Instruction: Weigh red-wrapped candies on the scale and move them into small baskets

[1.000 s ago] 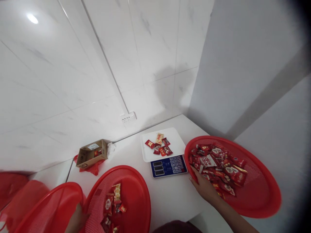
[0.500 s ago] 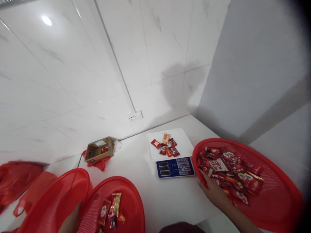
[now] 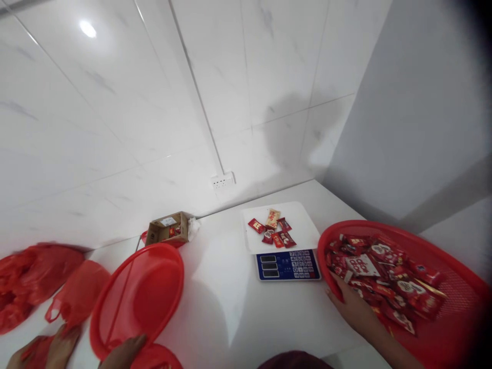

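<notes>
My right hand grips the near-left rim of a big red plastic basket, fingers under the edge and thumb inside. Many red-wrapped snacks lie heaped in this basket. At the bottom, my left hand closes on the near rim of a bare red basket, which is tilted. Beneath that hand, part of another red basket shows; most of it is cut off by the frame. Between my hands stands a blue digital scale. Several wrapped snacks lie on its white tray.
Another person's hands hold red material at the lower left. Red plastic bags lie behind them. A small cardboard box holding wrapped snacks sits by the wall. A socket is on the tiled wall; a grey wall borders the right.
The bare basket has moved right and up with my left hand. The basket with a few snacks has dropped mostly out of view. Another person's hands have appeared at lower left.
</notes>
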{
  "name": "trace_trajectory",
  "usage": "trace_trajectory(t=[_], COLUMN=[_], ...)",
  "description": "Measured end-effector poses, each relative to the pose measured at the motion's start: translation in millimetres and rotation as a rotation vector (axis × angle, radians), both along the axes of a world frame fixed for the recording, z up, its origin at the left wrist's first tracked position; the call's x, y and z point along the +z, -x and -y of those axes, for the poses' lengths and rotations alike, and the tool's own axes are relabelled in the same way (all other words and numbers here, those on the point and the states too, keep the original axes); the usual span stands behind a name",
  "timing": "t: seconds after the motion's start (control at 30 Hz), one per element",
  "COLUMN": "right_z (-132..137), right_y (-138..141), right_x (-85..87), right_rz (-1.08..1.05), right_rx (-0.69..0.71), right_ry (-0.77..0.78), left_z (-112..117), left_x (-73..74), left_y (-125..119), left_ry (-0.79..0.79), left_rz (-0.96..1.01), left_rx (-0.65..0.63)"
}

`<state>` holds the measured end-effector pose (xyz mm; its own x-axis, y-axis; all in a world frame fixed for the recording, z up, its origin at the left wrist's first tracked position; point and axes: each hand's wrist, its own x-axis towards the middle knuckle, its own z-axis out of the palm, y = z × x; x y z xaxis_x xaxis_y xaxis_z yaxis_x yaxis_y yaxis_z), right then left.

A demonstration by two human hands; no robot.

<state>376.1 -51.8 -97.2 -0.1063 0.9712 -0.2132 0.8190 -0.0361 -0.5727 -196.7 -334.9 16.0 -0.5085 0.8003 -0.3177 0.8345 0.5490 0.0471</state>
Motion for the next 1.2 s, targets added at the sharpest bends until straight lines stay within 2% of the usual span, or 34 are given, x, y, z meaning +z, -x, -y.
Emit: trace_trajectory(t=[0.1, 0.17, 0.23, 0.3, 0.37, 0.5, 0.6, 0.7, 0.8, 0.9, 0.97, 1.07, 1.13, 1.2], right_z=[0, 0, 0, 0, 0, 0, 1, 1, 1, 0, 0, 0, 1, 1], right_y=[1, 2, 1, 1, 0, 1, 2, 3, 2, 3, 3, 5, 6, 7], right_x=[3.0, 4.1, 3.2, 0.6, -1.9, -1.2, 3.6, 5.9, 3.7, 1.0, 1.0, 2.8, 3.8, 4.5], right_rz=[0.011, 0.015, 0.011, -0.008, -0.023, -0.009, -0.014, -0.025, -0.022, -0.016, -0.004, 0.001, -0.011, -0.016], right_rx=[0.002, 0.009, 0.007, 0.012, 0.021, 0.016, 0.019, 0.005, -0.013, -0.022, -0.029, -0.016, -0.009, -0.017], right_ry=[0.005, 0.011, -0.008, -0.055, -0.085, -0.051, -0.040, -0.041, -0.051, -0.063, -0.057, -0.041, -0.046, -0.050], left_z=[-5, -15, -26, -38, -52, -80, -103, -134, -180, -235, -270, -316, -342, -364], left_x=[2.4, 2.7, -0.6, -7.1, -14.0, -17.9, -9.5, 3.8, 15.5, 18.3, 13.6, 0.9, -7.3, -13.3], left_y=[-15, -23, -24, -19, -10, 11, 19, 10, -30, -100, -153, -223, -254, -272], left_ry=[0.133, 0.175, 0.173, 0.126, 0.047, -0.093, -0.155, -0.247, -0.396, -0.447, -0.377, -0.317, -0.282, -0.238], left_rz=[0.227, 0.249, 0.154, -0.036, -0.249, -0.530, -0.583, -0.600, -0.521, -0.234, 0.016, 0.125, 0.167, 0.186], left_rx=[-0.132, -0.256, -0.438, -0.597, -0.682, -0.683, -0.604, -0.470, -0.348, -0.358, -0.404, -0.484, -0.484, -0.445])
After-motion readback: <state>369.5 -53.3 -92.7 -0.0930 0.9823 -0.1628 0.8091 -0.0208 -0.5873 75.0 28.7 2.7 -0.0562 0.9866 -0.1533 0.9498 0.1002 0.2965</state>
